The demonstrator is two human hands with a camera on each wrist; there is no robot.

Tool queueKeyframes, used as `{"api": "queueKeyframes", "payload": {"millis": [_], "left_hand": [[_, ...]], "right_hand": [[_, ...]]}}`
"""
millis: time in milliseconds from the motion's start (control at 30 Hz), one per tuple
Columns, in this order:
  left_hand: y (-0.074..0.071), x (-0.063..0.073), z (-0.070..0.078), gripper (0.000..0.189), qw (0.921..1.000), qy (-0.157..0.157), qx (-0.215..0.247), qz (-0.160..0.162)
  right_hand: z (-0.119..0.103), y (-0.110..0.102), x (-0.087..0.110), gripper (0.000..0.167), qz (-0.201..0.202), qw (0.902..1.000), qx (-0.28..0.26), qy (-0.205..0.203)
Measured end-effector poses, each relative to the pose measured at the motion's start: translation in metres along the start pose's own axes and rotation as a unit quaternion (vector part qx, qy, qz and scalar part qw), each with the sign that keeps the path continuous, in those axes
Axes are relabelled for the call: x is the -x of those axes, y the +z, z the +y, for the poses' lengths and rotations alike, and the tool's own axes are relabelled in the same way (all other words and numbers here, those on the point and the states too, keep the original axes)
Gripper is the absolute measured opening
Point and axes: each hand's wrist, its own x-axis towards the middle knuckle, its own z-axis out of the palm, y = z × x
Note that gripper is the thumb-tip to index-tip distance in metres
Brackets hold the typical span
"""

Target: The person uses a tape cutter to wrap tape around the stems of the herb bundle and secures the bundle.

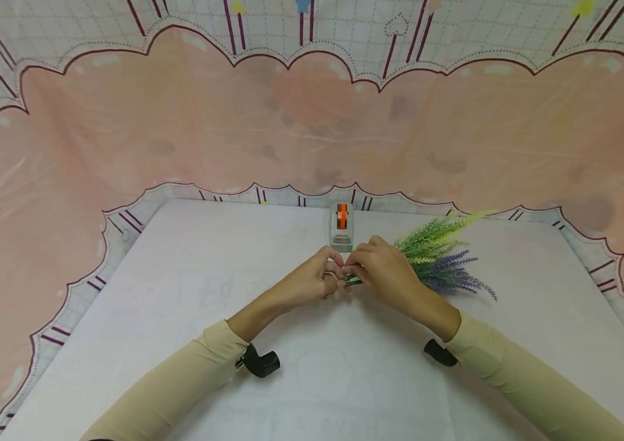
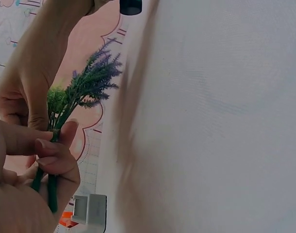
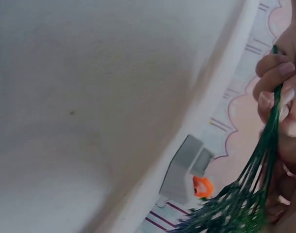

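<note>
A bunch of artificial lavender sprigs [image 1: 457, 269], purple and yellow-green with dark green stems, lies between the hands, its heads fanned out to the right. My left hand [image 1: 312, 278] pinches the lower stems [image 2: 53, 191], whose cut ends stick out past its fingers in the left wrist view. Close against it, my right hand [image 1: 386, 272] grips the stems just higher up, fingertips meeting those of the left. In the right wrist view the gathered stems [image 3: 270, 131] spread toward the flower heads. Part of the stems is hidden behind the fingers.
A clear tape dispenser [image 1: 342, 242] with an orange roll stands just beyond the hands. The white table [image 1: 223, 257] is bordered by a patterned pink cloth [image 1: 289, 128] at the back and sides. Black camera mounts [image 1: 262, 362] hang under both wrists.
</note>
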Motion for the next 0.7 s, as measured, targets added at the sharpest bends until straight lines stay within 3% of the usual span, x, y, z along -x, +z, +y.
{"api": "queueKeyframes", "payload": {"millis": [233,467,600,700], "left_hand": [[0.002,-0.002,0.000,0.025,0.9996,0.025,0.007,0.007],[0.001,-0.001,0.001,0.021,0.9995,0.024,0.021,0.007],[0.000,-0.002,0.000,0.021,0.9997,0.022,0.009,0.001],[-0.001,-0.002,-0.001,0.020,0.9998,0.021,-0.004,0.003]], "right_hand": [[0.003,-0.008,-0.005,0.005,-0.013,0.9989,-0.036,0.028],[0.012,-0.011,-0.004,0.012,-0.062,0.9979,-0.019,-0.007],[0.014,-0.014,0.000,0.009,-0.094,0.9953,-0.012,-0.022],[0.013,-0.015,0.002,0.018,-0.100,0.9943,0.000,-0.037]]}}
